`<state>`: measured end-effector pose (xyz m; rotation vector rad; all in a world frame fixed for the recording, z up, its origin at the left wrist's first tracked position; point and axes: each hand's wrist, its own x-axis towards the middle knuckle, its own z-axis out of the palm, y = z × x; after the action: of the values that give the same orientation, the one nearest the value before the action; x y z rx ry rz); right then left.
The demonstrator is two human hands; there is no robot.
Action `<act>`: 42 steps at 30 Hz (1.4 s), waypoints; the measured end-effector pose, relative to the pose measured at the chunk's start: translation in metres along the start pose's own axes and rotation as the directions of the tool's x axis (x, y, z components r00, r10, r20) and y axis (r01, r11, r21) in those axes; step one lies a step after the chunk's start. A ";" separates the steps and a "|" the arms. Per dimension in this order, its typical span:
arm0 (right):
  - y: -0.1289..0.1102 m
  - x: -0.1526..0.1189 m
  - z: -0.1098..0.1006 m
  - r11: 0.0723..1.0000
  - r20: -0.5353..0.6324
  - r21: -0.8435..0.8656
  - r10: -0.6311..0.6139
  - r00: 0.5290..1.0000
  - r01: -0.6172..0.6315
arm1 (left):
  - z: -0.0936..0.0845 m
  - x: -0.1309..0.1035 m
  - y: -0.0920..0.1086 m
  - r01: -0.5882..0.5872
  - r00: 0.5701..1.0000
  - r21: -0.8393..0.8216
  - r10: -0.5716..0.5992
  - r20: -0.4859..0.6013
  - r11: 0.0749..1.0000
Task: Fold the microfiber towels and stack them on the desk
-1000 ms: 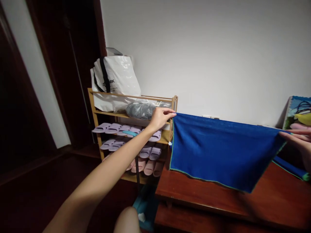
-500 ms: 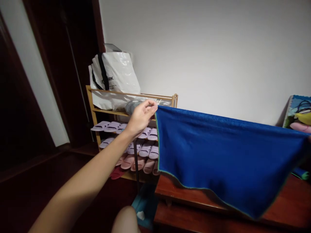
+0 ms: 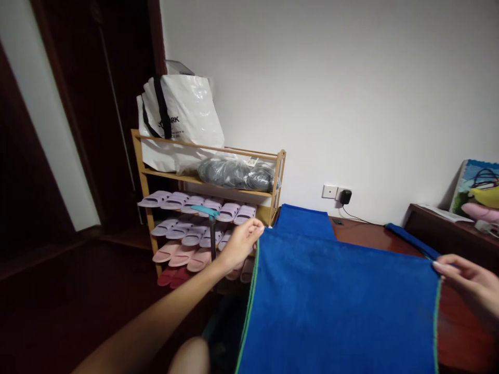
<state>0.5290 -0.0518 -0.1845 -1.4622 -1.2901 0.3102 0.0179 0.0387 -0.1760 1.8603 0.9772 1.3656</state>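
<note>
A blue towel (image 3: 343, 306) with green stitched edges hangs spread between my two hands over the wooden table. My left hand (image 3: 242, 241) pinches its upper left corner between thumb and fingers. At the upper right corner, my right hand (image 3: 470, 280) grips the towel in the same way. Behind the raised edge, a flat blue cloth (image 3: 306, 221) lies on the table near the wall. Another narrow blue cloth (image 3: 409, 239), folded or rolled, is to the right, just beyond my right hand.
A wooden shoe rack (image 3: 144, 200) at left carries lilac, pink and red slippers (image 3: 179, 200), bagged grey items (image 3: 237, 174) and a white bag (image 3: 187, 109). A broom-like handle (image 3: 212, 234) stands before it. A black plug (image 3: 345, 196) with a cable sits in the wall socket.
The towel has come down and nearer to me, uncovering the table's back and the socket. My right hand has come into fuller view, and my left hand is lower.
</note>
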 end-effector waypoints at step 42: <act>0.127 0.053 0.194 0.709 0.502 -0.647 0.117 0.857 0.282 | 0.082 0.070 -0.160 -0.144 0.874 0.750 -0.272 0.402 0.645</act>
<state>0.4676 0.1218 -0.3356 -2.0384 -2.0689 0.1361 0.0784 0.1778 -0.2947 2.5636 1.4553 0.3275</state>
